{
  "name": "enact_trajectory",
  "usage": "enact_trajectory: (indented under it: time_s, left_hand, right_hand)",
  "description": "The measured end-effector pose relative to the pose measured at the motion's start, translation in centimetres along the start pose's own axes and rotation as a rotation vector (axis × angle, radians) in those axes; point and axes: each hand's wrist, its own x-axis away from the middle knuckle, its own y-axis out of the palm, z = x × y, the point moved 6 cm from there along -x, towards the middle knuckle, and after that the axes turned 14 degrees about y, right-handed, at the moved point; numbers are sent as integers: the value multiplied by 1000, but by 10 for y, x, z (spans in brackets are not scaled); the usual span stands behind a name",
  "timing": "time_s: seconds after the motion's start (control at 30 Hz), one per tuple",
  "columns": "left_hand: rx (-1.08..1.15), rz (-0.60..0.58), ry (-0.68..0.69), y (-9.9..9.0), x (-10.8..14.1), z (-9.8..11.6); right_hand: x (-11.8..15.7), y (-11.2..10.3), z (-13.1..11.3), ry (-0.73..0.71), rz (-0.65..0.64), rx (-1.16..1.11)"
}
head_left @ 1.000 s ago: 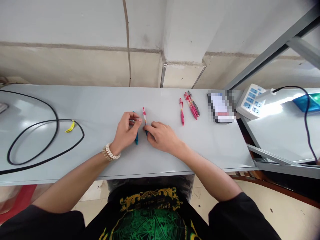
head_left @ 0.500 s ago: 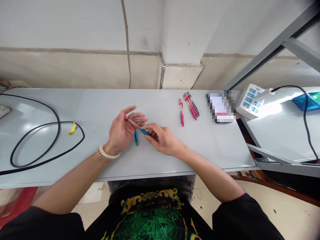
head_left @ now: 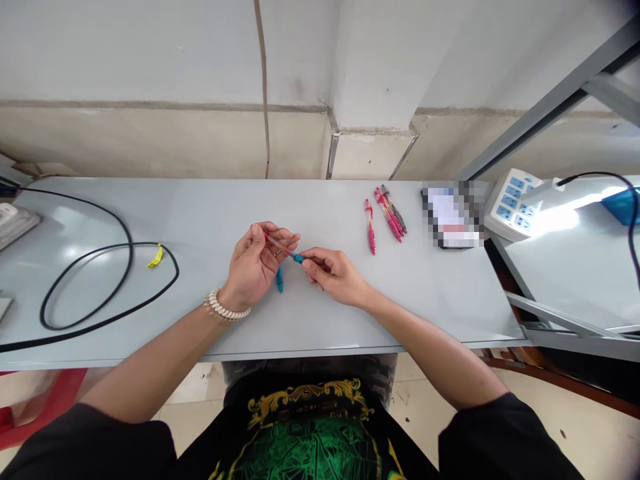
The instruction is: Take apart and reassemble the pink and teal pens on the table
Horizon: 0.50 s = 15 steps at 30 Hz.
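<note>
A pen [head_left: 283, 249] with a clear barrel, a red end and a teal grip is held slantwise between my two hands. My left hand [head_left: 257, 265], palm up, has its thumb and fingers about the pen's red end. The teal end sits pinched between the thumb and fingers of my right hand [head_left: 333, 275]. Below the held pen, a teal part [head_left: 279, 280] lies on the table, partly covered by my left hand; I cannot tell whether it is a whole pen.
Right of my hands lie a single pink pen [head_left: 370, 228] and a group of pink pens [head_left: 389, 215] with a grey pen [head_left: 399, 217]. Farther right are a blurred-out phone [head_left: 453, 220] and a white power strip [head_left: 511, 205]. A looped black cable [head_left: 131, 257] with a yellow tag occupies the left side.
My left thumb and fingers have drawn in around the pen's red end, where the hand was spread before. My right hand still grips the teal end. The whole view has shifted slightly.
</note>
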Motion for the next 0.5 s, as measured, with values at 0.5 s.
enact_trajectory:
  time_s: [0.5]
  left_hand:
    - [-220, -10, 98, 4, 6, 5]
  right_hand:
    - [12, -10, -16, -362, 377, 307]
